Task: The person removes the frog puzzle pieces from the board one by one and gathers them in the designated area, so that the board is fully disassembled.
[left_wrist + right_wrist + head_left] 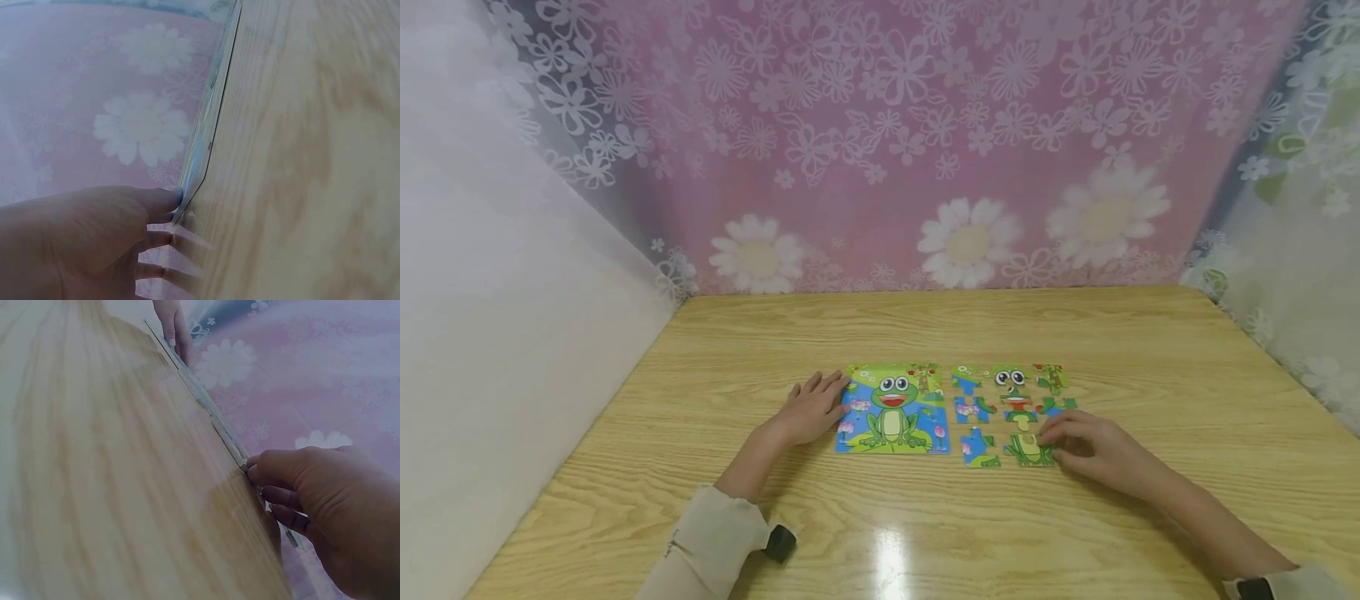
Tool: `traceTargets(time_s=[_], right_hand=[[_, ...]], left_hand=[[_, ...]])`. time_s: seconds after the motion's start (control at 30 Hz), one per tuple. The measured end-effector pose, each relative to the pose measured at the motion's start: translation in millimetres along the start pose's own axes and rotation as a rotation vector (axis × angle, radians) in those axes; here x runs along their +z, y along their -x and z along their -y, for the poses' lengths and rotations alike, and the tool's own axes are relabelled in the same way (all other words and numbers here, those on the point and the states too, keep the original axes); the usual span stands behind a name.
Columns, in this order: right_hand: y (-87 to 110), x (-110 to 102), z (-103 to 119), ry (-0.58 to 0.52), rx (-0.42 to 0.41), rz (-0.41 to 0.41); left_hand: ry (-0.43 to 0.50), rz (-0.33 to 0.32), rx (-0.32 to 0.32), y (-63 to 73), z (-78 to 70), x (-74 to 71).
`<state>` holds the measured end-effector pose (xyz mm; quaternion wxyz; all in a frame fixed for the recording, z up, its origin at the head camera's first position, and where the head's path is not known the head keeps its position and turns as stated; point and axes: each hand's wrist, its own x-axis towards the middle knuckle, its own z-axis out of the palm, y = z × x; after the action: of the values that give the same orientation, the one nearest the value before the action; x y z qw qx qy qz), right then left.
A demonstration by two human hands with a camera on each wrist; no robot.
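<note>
My left hand [811, 408] lies at the left edge of a square frog picture board [892, 410], fingers extended. In the left wrist view the thumb of that hand [94, 240] touches the board's near corner [187, 199]. To the right of the board, jigsaw pieces of the same frog are laid out in rows. My right hand [1097, 454], fingers bent, pinches the right side of the frog-body puzzle piece [1028, 450] in the bottom row. Seen from the right wrist, the fingertips of the hand [337, 506] are down at the table surface, hiding part of the pieces.
Beside the held piece lies a lotus corner piece [980, 450]. Above it are the mouth piece [1019, 402], the eyes piece [1009, 377] and a tree piece [1052, 377], with small gaps between. The wooden table [760, 333] ends at a pink flowered curtain [865, 167].
</note>
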<state>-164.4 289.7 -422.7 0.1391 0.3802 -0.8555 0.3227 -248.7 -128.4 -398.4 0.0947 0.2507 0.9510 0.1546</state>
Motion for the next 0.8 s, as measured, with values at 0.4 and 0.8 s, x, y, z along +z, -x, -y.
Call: traceTargets(time_s=[0.4,0.8], right_hand=[[-0.2,-1.5,3.9,0.010,0.034,0.019],[-17.7,2.7,16.2,-0.020,-0.022,-0.008]], left_hand=[[0.011,0.002,0.000,0.1,0.1,0.8],[0.017,0.001,-0.004,2.7,-2.0,-1.5]])
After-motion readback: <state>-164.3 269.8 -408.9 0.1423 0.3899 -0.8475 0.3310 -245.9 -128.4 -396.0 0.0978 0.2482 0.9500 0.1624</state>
